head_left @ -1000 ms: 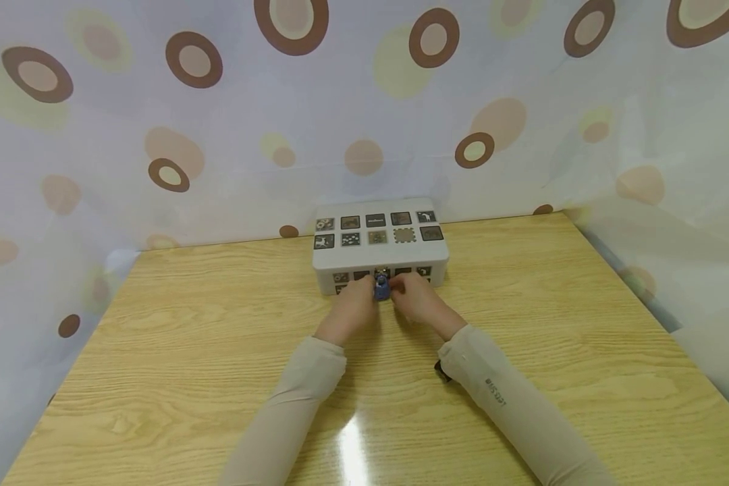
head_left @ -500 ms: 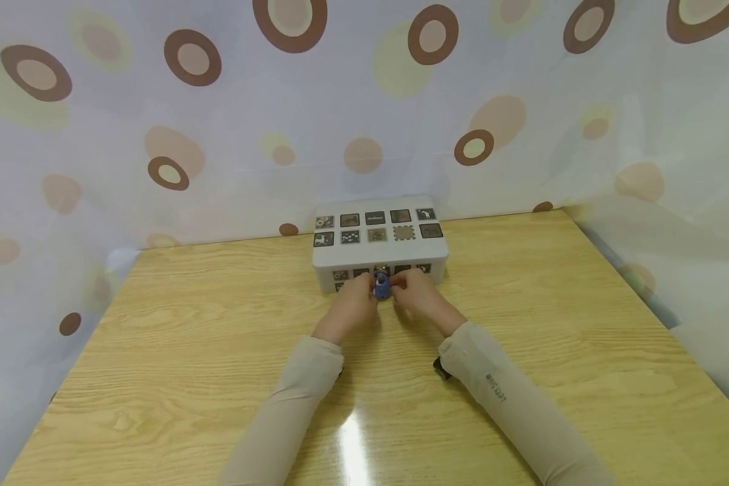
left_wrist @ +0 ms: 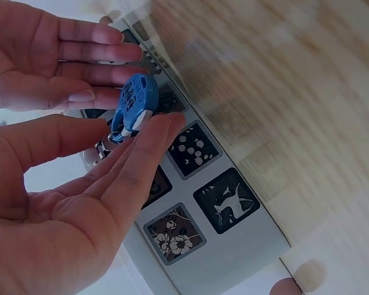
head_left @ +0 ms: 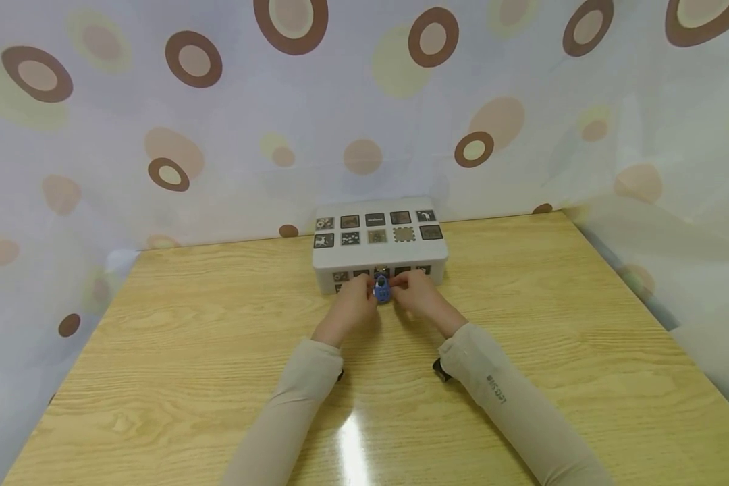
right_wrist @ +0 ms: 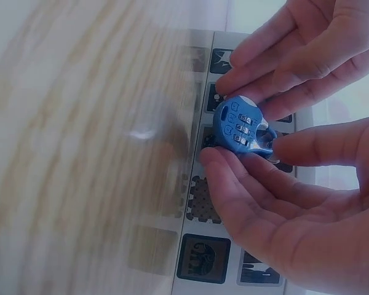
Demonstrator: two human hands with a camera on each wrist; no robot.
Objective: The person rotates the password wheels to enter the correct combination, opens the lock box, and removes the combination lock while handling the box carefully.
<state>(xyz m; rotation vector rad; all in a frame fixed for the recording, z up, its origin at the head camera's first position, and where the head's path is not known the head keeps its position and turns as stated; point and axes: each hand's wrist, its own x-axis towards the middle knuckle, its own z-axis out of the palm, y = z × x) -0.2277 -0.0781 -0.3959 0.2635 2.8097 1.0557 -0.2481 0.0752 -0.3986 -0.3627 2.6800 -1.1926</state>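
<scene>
A small blue combination padlock point(head_left: 382, 290) with number dials hangs by its shackle at the metal clasp on the front of a white box point(head_left: 379, 255). My left hand point(head_left: 354, 300) holds the padlock from the left, with thumb and fingertips about it. From the right, my right hand point(head_left: 418, 297) holds it the same way, its thumb point(right_wrist: 313, 144) by the shackle and its fingertips at the body's edge. The dials on the padlock point(right_wrist: 238, 126) face the right wrist camera. Fingers partly hide the clasp.
Square pictures of animals and flowers cover the box's lid and front. The box stands at the back of a wooden table point(head_left: 219, 337), close to a dotted cloth point(head_left: 231, 128). Another cloth side rises at the right.
The padlock has tilted slightly between the fingers, and more of its face shows in the head view. Both hands stay nearly in place. The box has not moved.
</scene>
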